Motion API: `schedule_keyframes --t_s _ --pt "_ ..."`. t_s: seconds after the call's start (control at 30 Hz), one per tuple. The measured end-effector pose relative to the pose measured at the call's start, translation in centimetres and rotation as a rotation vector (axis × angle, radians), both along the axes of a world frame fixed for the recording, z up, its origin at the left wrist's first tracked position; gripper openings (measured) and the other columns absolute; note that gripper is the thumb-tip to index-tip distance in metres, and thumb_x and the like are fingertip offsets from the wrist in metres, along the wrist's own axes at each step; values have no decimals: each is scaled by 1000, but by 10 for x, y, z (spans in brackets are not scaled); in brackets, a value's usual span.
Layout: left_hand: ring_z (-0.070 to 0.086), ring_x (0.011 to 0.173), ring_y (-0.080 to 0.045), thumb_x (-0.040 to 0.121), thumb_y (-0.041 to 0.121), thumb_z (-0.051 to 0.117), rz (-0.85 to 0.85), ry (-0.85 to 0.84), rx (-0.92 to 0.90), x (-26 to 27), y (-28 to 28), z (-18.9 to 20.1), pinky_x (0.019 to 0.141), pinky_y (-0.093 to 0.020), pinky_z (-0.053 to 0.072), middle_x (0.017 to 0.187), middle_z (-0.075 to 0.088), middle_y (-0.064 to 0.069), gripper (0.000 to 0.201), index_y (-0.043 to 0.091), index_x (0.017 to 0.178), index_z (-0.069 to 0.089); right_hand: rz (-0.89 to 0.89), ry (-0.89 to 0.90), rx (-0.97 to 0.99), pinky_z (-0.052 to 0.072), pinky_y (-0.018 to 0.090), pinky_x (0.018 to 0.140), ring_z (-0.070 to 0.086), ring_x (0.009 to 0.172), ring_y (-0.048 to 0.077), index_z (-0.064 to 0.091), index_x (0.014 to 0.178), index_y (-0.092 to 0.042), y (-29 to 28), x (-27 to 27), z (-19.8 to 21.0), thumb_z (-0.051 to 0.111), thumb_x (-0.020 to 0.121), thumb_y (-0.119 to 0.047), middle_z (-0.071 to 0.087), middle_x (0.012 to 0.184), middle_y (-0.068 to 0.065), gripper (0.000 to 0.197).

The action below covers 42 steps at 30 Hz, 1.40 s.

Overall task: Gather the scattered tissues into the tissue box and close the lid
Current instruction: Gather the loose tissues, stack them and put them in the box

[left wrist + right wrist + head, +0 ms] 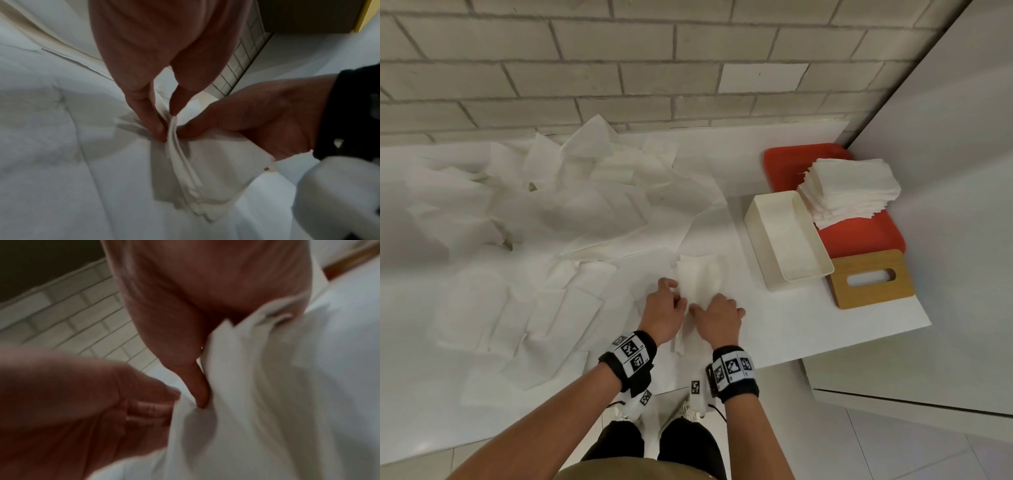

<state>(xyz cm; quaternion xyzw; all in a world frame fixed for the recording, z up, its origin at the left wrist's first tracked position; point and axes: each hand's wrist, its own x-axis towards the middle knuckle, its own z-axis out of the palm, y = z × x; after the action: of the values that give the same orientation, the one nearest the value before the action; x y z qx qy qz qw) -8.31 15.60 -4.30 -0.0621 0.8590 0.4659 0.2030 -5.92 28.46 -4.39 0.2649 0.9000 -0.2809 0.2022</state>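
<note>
**Both Hands on a Folded Bundle of Tissues**

At the near edge of the white desk (825,329), the left hand (662,313) and the right hand (719,317) meet on one folded bundle of tissues (697,277). The left wrist view shows the left thumb and forefinger pinching the layered edge of the bundle, with the right hand's fingers curled round the same edge from the other side. The right wrist view confirms that each grip is clamped on the tissues, with the paper draped below the right palm.

Scattered tissues (544,205) cover the left and far part of the desk up to the brick wall (619,61); several lie flat, others stand crumpled.

The tissue box (787,240), cream and open-topped, stands to the right of the hands, well apart from them. Its interior appears to hold some white paper. The wooden lid (869,279), with an oval slot, lies flat just beside the box's near right corner.

A red tray (859,236) sits behind the box and lid. A stack of folded tissues (849,188) rests on the tray, next to the box's far end.
</note>
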Motion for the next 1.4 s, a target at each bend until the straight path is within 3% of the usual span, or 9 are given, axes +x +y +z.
schedule_keyframes --t_s 0.17,0.23,0.37,0.57,0.77,0.93,1.03,1.17,1.4 --pt "39 142 -11 78 28 94 -36 162 171 -12 -33 4 118 -31 37 161 33 3 117 32 164 15 381 34 -93 50 46 99 58 125 36 46 147 -16 27 9 38 62 106 -40 59 134 11 49" --pt "51 138 -10 70 33 100 -117 70 290 -24 -48 17 113 -33 46 152 51 2 116 45 158 26 458 66 -72 49 44 93 59 122 32 46 146 -28 41 14 50 67 101 -49 65 127 3 54" --pt "75 104 -6 89 33 86 -241 27 276 -34 -59 27 96 -37 59 112 80 9 37 25 124 74 237 153 -284 57 21 76 71 99 12 61 120 -34 78 29 42 93 77 -41 73 109 -11 54" --pt "69 102 2 101 24 72 -82 266 318 -17 -45 23 87 -13 49 107 74 24 19 23 119 67 -227 662 -322 58 21 78 73 94 12 66 115 -30 69 57 33 78 98 -31 76 100 -11 21" --pt "60 106 -8 100 22 73 17 187 202 -9 -16 12 92 -17 41 118 62 18 46 21 140 50 -247 750 -316 60 26 85 71 100 6 42 128 -45 42 49 15 64 106 -13 69 112 -15 45" --pt "67 96 0 98 15 76 42 339 256 -6 -14 14 77 -12 47 102 71 20 35 30 123 56 -191 885 -180 47 11 106 60 122 -7 44 145 -41 41 48 21 65 106 -9 61 140 -13 56" --pt "63 114 -1 96 9 76 -53 423 194 -5 -19 13 98 -11 46 125 66 15 64 35 146 47 -31 858 -136 38 7 111 49 133 -12 40 154 -42 49 46 16 64 105 -6 52 149 -14 65" --pt "61 111 -19 102 0 62 -350 538 -119 -6 -23 -4 98 -40 56 130 58 5 53 25 148 55 92 663 -83 58 32 95 64 112 15 43 155 -41 56 44 2 55 102 6 54 139 -6 72" --pt "59 98 -19 96 2 69 -377 567 -234 -14 -25 4 86 -42 55 119 56 7 40 23 128 63 142 694 -33 60 38 77 65 94 17 57 131 -24 66 45 -3 61 105 -9 55 127 -6 31"
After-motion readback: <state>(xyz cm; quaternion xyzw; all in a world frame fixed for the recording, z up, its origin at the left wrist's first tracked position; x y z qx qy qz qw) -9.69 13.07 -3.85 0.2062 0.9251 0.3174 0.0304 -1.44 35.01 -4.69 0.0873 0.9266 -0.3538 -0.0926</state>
